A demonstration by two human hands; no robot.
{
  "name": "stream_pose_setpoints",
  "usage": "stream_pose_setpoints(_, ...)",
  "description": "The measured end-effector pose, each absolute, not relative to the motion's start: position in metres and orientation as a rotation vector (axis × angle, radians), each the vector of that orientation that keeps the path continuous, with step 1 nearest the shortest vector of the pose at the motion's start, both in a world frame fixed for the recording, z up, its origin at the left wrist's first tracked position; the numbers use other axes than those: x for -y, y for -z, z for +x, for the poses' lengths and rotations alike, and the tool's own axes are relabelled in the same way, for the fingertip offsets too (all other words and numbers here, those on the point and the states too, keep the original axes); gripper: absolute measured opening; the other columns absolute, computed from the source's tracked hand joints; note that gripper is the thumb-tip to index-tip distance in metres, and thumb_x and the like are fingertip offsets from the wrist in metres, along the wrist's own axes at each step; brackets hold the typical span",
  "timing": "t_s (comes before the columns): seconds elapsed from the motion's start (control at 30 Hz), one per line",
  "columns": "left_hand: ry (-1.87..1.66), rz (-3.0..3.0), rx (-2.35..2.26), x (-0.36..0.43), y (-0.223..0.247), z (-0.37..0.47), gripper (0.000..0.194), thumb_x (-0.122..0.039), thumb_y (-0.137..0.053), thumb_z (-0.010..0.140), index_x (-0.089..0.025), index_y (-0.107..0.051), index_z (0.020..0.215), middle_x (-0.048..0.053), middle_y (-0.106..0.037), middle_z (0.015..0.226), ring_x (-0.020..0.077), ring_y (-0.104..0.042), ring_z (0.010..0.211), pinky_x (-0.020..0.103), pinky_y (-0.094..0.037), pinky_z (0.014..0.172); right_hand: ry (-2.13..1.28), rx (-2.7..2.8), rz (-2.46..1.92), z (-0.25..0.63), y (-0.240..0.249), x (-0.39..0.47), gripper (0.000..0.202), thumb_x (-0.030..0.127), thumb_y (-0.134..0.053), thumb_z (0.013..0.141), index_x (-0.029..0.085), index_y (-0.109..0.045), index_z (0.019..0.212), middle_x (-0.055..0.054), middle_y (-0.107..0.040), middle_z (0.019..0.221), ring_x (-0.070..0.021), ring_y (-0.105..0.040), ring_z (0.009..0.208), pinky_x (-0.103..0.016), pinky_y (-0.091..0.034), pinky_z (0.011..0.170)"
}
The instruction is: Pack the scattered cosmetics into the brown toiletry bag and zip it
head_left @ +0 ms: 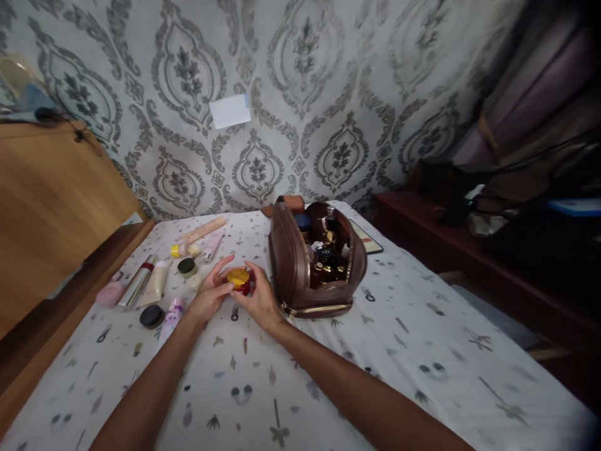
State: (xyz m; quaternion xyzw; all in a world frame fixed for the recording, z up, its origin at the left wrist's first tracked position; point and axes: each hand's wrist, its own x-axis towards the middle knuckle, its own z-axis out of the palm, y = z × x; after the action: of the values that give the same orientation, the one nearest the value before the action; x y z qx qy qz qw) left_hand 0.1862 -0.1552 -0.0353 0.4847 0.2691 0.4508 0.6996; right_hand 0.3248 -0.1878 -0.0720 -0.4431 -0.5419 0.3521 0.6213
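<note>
Between my two hands is a small red jar with a gold lid (pixel 239 279), held just above the printed sheet. My left hand (pixel 211 294) grips it from the left, thumb on its near side. From the right, my right hand (pixel 261 299) curls its fingers around the jar. Just right of my hands stands a brown leather toiletry bag (pixel 292 269), unzipped, with several small bottles and gold-capped items inside. Left of my hands lie a dark green-lidded jar (pixel 187 267), a cream tube (pixel 155 283) and a black round jar (pixel 152 316).
Farther left are a silver bottle (pixel 136 287), a pink round item (pixel 111 294) and a purple patterned tube (pixel 173 316). A pink tube (pixel 213 245) lies toward the wall. Behind the bag is a flat notebook-like item (pixel 369 237). A wooden board (pixel 56 207) borders the left side.
</note>
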Motion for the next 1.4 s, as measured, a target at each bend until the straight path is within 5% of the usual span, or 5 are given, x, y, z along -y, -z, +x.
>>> stream_pose_setpoints(0.3,-1.069,1.026,-0.674,0.156,0.037,0.189,0.07,-0.032,-0.09,0.062,-0.025,-0.061,0.125,0.007,-0.069,0.116,0.0246,-0.066,0.104,0.032,-0.054,0.087,-0.667,1.349,-1.105,0.326,0.064,0.189,0.048,0.024,-0.077,0.066,0.021,-0.061,0.111,-0.005,-0.06,0.102,-0.0207,-0.059,0.096,-0.035,-0.05,0.088)
stream_pose_setpoints(0.7,-1.155,0.843,-0.725,0.15,0.038,0.19,0.041,-0.047,-0.078,0.074,-0.02,-0.073,0.104,0.006,-0.075,0.096,0.0234,-0.069,0.087,0.031,-0.057,0.071,-1.32,0.858,-0.824,0.332,0.003,0.209,0.041,0.038,-0.083,0.055,0.021,-0.06,0.085,0.003,-0.061,0.08,-0.0142,-0.056,0.074,-0.025,-0.045,0.064)
stream_pose_setpoints(0.87,-1.136,0.866,-0.629,0.148,0.044,0.193,0.034,-0.043,-0.076,0.079,-0.019,-0.071,0.102,0.006,-0.075,0.096,0.0178,-0.068,0.079,0.025,-0.053,0.061,-1.682,0.551,-0.504,0.356,-0.043,0.218,0.049,0.044,-0.081,0.065,0.025,-0.06,0.105,0.002,-0.067,0.086,-0.0115,-0.058,0.062,-0.02,-0.046,0.052)
stream_pose_setpoints(1.07,-1.084,0.98,-0.647,0.151,0.044,0.188,0.045,-0.051,-0.074,0.08,-0.015,-0.069,0.105,0.007,-0.071,0.09,0.0164,-0.066,0.079,0.022,-0.049,0.059,-1.948,0.452,-0.425,0.39,-0.072,0.223,0.05,0.065,-0.053,0.088,0.016,-0.06,0.086,-0.002,-0.059,0.066,-0.0089,-0.048,0.05,-0.016,-0.039,0.04)
stream_pose_setpoints(1.4,-1.067,0.975,-0.688,0.149,0.046,0.186,0.045,-0.052,-0.075,0.078,-0.013,-0.071,0.1,0.01,-0.071,0.088,0.0192,-0.066,0.077,0.024,-0.046,0.056,-1.519,0.773,-0.643,0.453,-0.119,0.215,0.033,0.051,-0.058,0.092,0.018,-0.06,0.094,-0.006,-0.069,0.08,-0.0107,-0.06,0.06,-0.019,-0.052,0.053)
